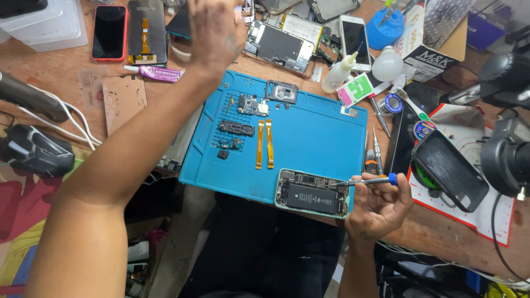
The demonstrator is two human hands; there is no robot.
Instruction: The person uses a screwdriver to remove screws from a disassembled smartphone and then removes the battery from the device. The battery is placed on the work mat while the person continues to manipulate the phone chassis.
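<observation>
Screwdriver (369,180) in right hand's (381,204) grip, tip over opened phone (313,193).

The opened phone (312,193) lies on the repair mat's (314,135) near edge; two flex cables (264,143) lie farther left.

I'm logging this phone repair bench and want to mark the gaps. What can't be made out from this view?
1. Head view: fingers of the raised left hand are motion-blurred; whether they hold anything is unclear.
2. The tip of the blue-capped metal screwdriver in the right hand is too small to tell where it touches the opened black-battery phone.
3. The black microscope is cut off by the right edge.
</observation>
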